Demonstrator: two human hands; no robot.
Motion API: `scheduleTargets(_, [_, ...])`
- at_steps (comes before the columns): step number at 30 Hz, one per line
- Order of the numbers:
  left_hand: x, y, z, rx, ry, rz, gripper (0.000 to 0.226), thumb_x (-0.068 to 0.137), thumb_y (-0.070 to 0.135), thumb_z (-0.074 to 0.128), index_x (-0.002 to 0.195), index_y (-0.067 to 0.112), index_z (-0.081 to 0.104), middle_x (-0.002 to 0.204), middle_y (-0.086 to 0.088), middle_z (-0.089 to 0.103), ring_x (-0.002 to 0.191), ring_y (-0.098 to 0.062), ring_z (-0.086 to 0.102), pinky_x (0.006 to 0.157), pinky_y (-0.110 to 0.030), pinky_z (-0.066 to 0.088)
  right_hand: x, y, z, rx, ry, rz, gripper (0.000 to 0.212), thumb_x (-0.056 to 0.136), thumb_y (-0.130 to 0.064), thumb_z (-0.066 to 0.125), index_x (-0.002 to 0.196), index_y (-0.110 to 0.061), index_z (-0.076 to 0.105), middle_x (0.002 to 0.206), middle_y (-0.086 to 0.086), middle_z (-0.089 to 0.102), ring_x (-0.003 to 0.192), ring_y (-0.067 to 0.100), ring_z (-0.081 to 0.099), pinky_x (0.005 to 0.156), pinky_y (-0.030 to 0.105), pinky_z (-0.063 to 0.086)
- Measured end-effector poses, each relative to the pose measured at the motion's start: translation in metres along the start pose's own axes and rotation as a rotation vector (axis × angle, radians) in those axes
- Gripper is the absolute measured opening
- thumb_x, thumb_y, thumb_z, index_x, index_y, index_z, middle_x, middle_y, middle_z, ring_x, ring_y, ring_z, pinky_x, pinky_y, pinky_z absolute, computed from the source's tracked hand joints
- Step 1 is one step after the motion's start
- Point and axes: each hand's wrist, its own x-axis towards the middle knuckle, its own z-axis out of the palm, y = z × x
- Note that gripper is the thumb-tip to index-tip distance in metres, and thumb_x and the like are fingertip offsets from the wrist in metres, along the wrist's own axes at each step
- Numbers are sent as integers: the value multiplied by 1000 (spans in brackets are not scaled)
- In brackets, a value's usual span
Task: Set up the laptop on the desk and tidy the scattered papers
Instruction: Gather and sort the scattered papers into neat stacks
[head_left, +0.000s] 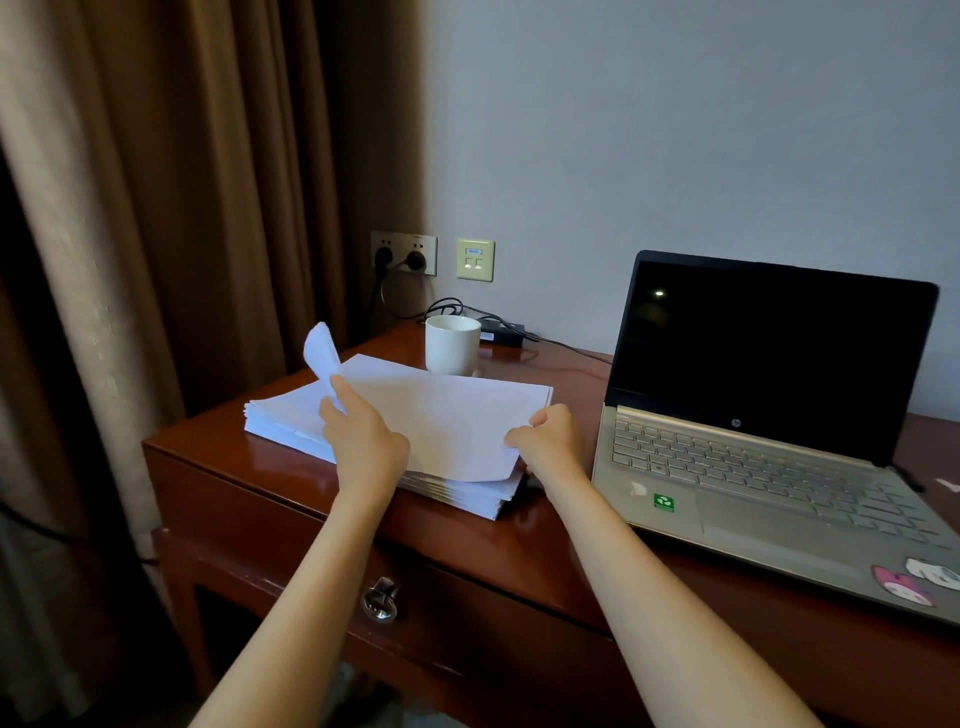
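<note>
The left hand (363, 441) pinches the top sheet (447, 421) at its curled corner and the right hand (550, 439) grips its edge, probably squaring it onto the stack (280, 421) on the desk (208, 457). The laptop (753, 431) stands open right of the stack, the mug (452, 343) behind it.

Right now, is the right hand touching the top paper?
Touching. The head view shows the right hand with its fingertips pinching the near right edge of the top sheet, which lies over the paper stack.

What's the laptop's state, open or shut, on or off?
Laptop open: lid raised, keyboard showing. Screen black, so off or asleep; cannot tell which.
</note>
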Motion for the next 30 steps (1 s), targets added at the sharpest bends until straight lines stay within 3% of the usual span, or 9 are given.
scheduleTargets(3, [-3,1,2,194,111,65,89,84,-4,59,150,10,1,154,-24,-1,142,-41,8,115,-44,18,-3,0,-3,-127,-3,-23,23,79,-5,60,93,-12,43,89,0,48,84,22,47,50,21,30])
scheduleTargets(6, [-3,10,3,276,90,116,87,85,-2,58,150,15,3,155,-22,-7,144,-38,-2,116,-44,11,-6,-3,-8,-309,-45,-28,18,77,-7,60,75,-13,43,71,-1,42,72,21,45,45,23,24])
scheduleTargets(8, [-2,19,4,285,36,147,84,86,-1,56,150,15,6,155,-21,-6,144,-37,-2,116,-43,11,-6,-7,-14,-378,-70,-49,10,79,-8,60,84,-12,51,82,1,49,78,22,49,51,23,29])
scheduleTargets(10, [-2,30,5,279,-29,188,80,86,-1,54,150,15,9,156,-20,-3,144,-37,1,116,-44,12,-5,-12,-21,-409,-56,-90,27,81,-8,58,107,-11,55,106,3,55,98,25,54,66,23,34])
scheduleTargets(12, [-3,42,8,278,-89,242,77,87,1,52,150,15,10,156,-19,1,144,-36,5,115,-43,15,-4,-16,-29,-450,-21,-141,32,81,-9,56,112,-14,53,117,3,56,105,25,55,69,25,35])
scheduleTargets(19, [-1,83,28,388,-429,491,71,88,8,51,149,19,17,149,-14,29,130,-35,35,103,-45,36,-1,-24,-68,-588,-1,-264,32,84,-12,56,115,-14,49,121,6,49,108,25,53,80,31,42])
scheduleTargets(22, [-4,100,37,514,-539,584,69,91,15,51,150,21,14,151,-12,27,134,-33,33,106,-43,32,1,-23,-89,-633,-17,-256,39,85,-15,57,123,-16,45,125,7,46,110,24,52,80,29,40])
scheduleTargets(30, [-25,142,58,639,-640,710,68,93,36,49,150,22,15,153,-12,22,140,-33,23,111,-46,24,-1,-5,-146,-737,37,-156,49,87,-20,60,132,-16,41,133,8,41,115,25,49,91,33,44])
